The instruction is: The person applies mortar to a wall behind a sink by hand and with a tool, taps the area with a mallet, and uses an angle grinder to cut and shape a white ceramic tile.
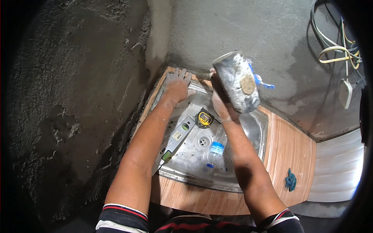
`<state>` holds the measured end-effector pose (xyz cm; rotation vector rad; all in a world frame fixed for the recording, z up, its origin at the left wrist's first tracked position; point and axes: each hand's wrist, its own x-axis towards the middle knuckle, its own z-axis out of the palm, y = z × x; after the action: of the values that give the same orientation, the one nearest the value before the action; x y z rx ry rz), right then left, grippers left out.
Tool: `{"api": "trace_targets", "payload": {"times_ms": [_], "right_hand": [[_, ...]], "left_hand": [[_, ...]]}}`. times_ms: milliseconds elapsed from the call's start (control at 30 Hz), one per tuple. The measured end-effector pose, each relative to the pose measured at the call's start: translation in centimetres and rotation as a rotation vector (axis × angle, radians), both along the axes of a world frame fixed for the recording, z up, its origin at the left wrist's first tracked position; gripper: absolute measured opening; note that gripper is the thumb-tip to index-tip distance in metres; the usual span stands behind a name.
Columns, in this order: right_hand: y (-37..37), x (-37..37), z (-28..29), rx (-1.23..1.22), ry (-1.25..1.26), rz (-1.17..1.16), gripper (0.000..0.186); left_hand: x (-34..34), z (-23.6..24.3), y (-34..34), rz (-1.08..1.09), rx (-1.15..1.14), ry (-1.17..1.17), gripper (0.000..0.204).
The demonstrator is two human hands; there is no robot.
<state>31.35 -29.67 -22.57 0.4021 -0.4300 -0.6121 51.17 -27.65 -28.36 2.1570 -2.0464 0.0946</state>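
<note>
My right hand [222,105] is closed round the handle of a club hammer, mostly hidden behind the hammer's head. The heavy grey metal head [231,77] is raised near me, with the handle's round wooden end showing in it. My left hand [177,86], dusty with grey, lies flat with fingers apart on the back left corner of the wood-patterned counter [291,139], at the rim of a steel sink [190,163]. In the basin lie a spirit level [179,134], a black and yellow tape measure [204,117] and a clear plastic bottle [217,149] with a blue label.
Rough plastered walls [252,27] meet behind the counter's left corner. Something blue [266,84] shows partly behind the hammer. Loose cables [336,52] and a white socket box [345,93] hang at the right. A dark green rag [290,180] lies on the counter.
</note>
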Motion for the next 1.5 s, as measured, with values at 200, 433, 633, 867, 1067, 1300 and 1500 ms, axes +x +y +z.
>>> {"api": "trace_targets", "payload": {"times_ms": [200,433,633,867,1067,1300,1500], "right_hand": [[2.9,-1.3,3.1,0.210,0.007,0.006,0.048],[11.1,-10.0,12.6,1.991,-1.758,1.362,0.034],[15.7,-18.1,18.8,2.027,-2.498,0.857,0.029],[13.3,-22.9,11.6,1.766,-2.307,-0.120,0.035],[11.7,-24.7,6.0,1.779,-2.209,-0.350,0.037],[13.5,-19.6,13.6,1.968,-2.488,0.035,0.047],[14.0,-10.0,19.7,2.137,-2.403,1.403,0.025]], "left_hand": [[-0.1,-0.2,0.3,0.011,0.006,0.051,0.087],[1.4,0.0,0.1,-0.025,0.040,0.058,0.090],[1.7,0.7,0.5,0.110,0.107,-0.038,0.100],[1.6,1.5,0.6,0.122,0.159,-0.108,0.093],[1.5,1.6,0.9,0.082,0.127,-0.055,0.092],[-2.6,0.9,1.9,0.030,0.027,0.027,0.095],[-4.4,-0.9,0.5,0.133,0.088,0.224,0.099]]}}
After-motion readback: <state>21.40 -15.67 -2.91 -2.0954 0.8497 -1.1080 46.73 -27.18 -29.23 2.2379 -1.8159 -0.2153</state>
